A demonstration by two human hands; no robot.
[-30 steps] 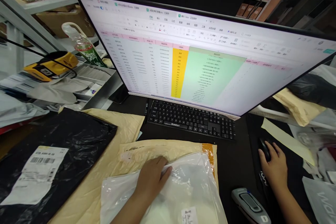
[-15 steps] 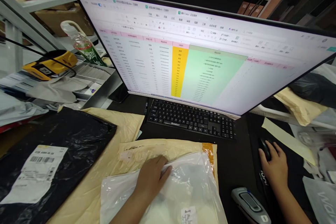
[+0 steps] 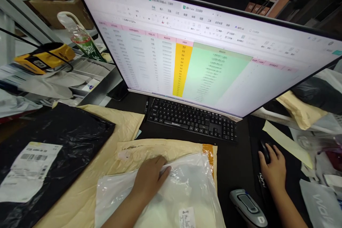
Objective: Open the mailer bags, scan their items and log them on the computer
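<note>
My left hand (image 3: 151,176) is at the top edge of a clear plastic bag (image 3: 187,188) with a small white label, the thumb over its front and the fingers curled at the edge. Pale contents show through the plastic. Beneath the bag lies a yellow padded envelope (image 3: 171,144) with a strip of brown tape at its right end. On the right, my right hand (image 3: 274,167) is closed over a black computer mouse (image 3: 264,150), which it partly hides. A scanner (image 3: 248,206), grey and handheld, rests on the desk between my hands.
A large monitor (image 3: 213,67) showing a spreadsheet stands behind a black keyboard (image 3: 191,119). At left lie a black plastic parcel (image 3: 72,142) with a shipping label and another padded envelope (image 3: 125,123). Beyond them are a bottle (image 3: 85,42) and a yellow-black device (image 3: 44,57).
The whole view has shifted slightly, so things appear a little further left and higher. Both hands keep their places on the plastic bag and the mouse.
</note>
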